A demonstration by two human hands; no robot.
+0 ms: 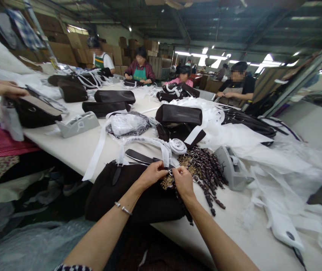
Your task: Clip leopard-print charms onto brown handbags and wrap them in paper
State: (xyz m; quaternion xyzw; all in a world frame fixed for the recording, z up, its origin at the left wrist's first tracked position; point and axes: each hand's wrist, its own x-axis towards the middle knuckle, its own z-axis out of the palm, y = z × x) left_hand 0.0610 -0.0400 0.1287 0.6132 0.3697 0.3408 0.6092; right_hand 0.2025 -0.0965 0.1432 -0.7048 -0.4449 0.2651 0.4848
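Note:
A dark brown handbag [107, 199] lies at the table's near edge, its handle [146, 140] wrapped in white material. My left hand [153, 175] pinches a small metal ring [170, 172] at the right base of that handle. From the other side my right hand [182, 181] closes its fingertips on the same ring. Below the ring hangs a leopard-print charm [167, 183] with dark tassels, partly behind my right hand. Beside it is a pile of similar tassel charms [206, 165] with rings. Fingertips hide how the ring is joined to the handle.
Tape dispensers stand at right [231, 169] and left [77, 124]. More brown bags [179, 114], a rolled white strip [177, 146] and white wrapping [240, 131] lie beyond. A white corded device [286, 229] is at right. A co-worker's hand [11, 90] holds a bag at left; others sit across.

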